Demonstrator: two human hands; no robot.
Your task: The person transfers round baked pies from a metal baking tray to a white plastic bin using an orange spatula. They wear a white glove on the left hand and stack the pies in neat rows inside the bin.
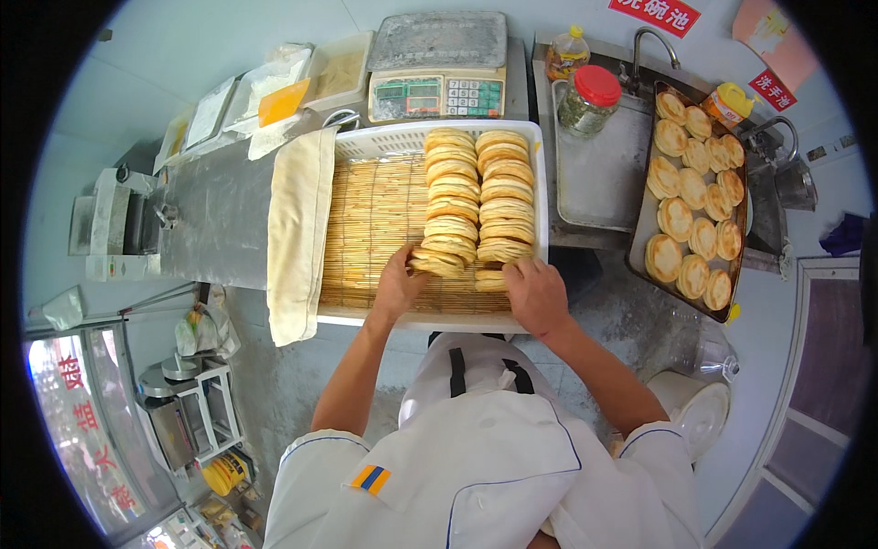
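A white plastic crate (541,197) lined with a reed mat (370,215) stands in front of me. Two rows of round golden flatbreads lean on edge along its right half, a left row (453,203) and a right row (506,197). My left hand (399,285) has its fingers closed on the left edge of the nearest flatbread (441,265) in the left row. At the near end of the right row, my right hand (538,295) grips a flatbread (491,280) that sits slightly apart from the others. The fingers' far sides are partly hidden.
A folded cream cloth (297,233) hangs over the crate's left side. Behind the crate sits a weighing scale (437,69). To the right, a dark baking tray (633,242) holds more flatbreads, near a red-lidded jar (590,101) and a tap (651,46).
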